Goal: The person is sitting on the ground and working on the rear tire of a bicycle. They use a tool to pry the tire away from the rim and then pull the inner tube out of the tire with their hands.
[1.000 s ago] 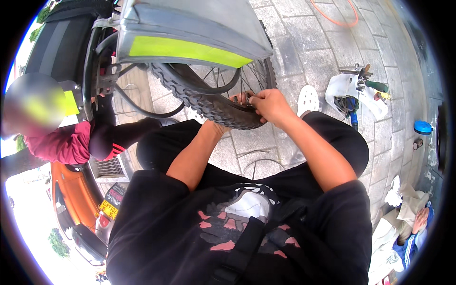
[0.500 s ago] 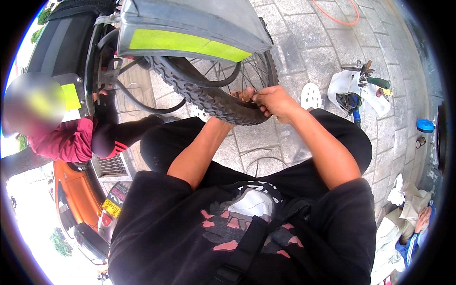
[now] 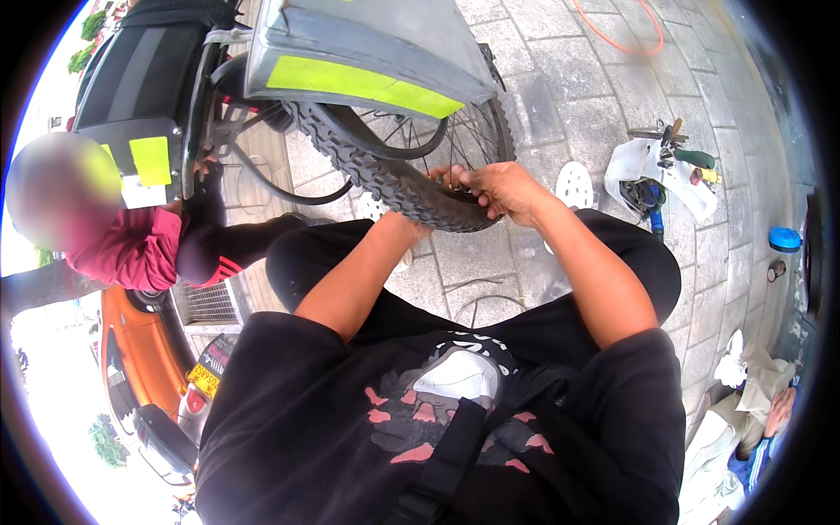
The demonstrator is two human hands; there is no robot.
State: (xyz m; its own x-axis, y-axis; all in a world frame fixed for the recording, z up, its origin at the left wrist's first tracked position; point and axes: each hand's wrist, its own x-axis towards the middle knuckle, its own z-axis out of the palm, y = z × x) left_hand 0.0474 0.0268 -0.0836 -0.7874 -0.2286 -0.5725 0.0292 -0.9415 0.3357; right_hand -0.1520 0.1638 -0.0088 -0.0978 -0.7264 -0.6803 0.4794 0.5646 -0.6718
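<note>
Right ahead of the knees (image 3: 647, 262), at the knobby tyre (image 3: 367, 173), partly covered by the grey box (image 3: 381, 42); reaching behind it with the left hand (image 3: 448, 176), with fingertips at the inner edge. Bending the right hand (image 3: 509, 187) in close beside those fingertips; cannot tell, in either grip, whether closed on anything.

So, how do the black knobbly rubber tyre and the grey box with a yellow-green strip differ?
The black knobbly rubber tyre curves round; the grey box with a yellow-green strip has flat faces. The tyre's tread is raised, the box's surface smoother. The left hand and right hand are at the tyre, not the box. Both sit in the view's upper half.
</note>
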